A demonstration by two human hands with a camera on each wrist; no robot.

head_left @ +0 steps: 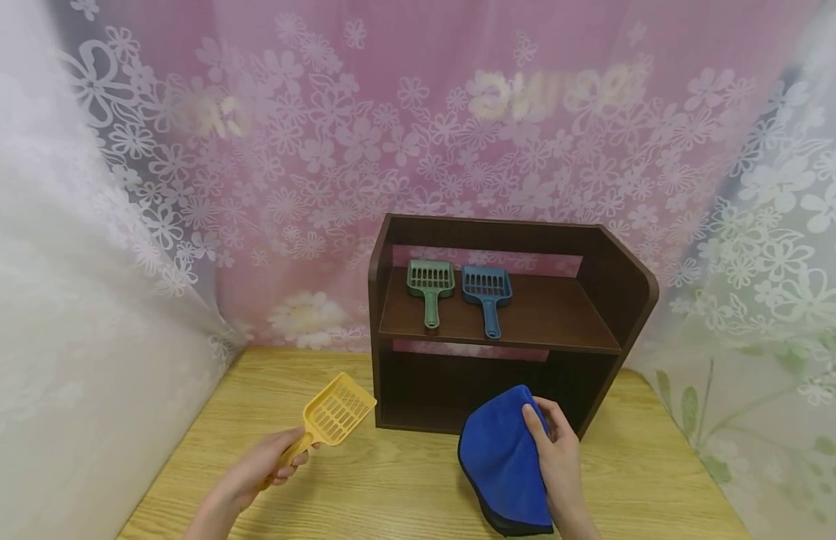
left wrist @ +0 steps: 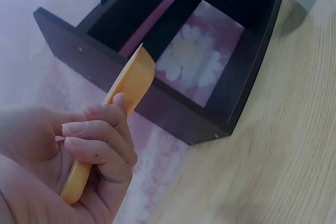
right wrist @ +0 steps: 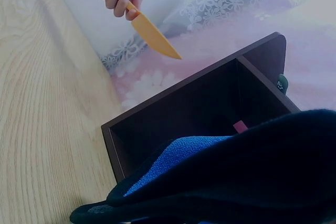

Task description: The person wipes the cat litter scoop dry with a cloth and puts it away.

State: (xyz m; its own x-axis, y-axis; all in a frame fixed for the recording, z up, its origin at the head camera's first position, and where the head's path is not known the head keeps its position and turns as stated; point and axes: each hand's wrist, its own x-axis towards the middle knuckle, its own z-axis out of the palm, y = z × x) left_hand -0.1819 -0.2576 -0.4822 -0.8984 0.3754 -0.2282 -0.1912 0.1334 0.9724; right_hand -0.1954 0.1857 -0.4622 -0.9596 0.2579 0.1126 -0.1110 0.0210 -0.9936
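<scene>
My left grip is closed, fingers curled round the handle of a yellow slotted scoop, which I hold up just left of the dark brown shelf unit, its slotted head toward it. My right grip pinches the edge of a blue cloth with dark trim, thumb on the blue face, in front of the shelf unit's lower compartment. On the shelf unit's upper level, toward its left, lie a green scoop and, just beside it, a blue scoop, handles pointing frontward. Beneath the shelf unit spreads the wood-grain tabletop; behind it hangs a pink flowered curtain.
</scene>
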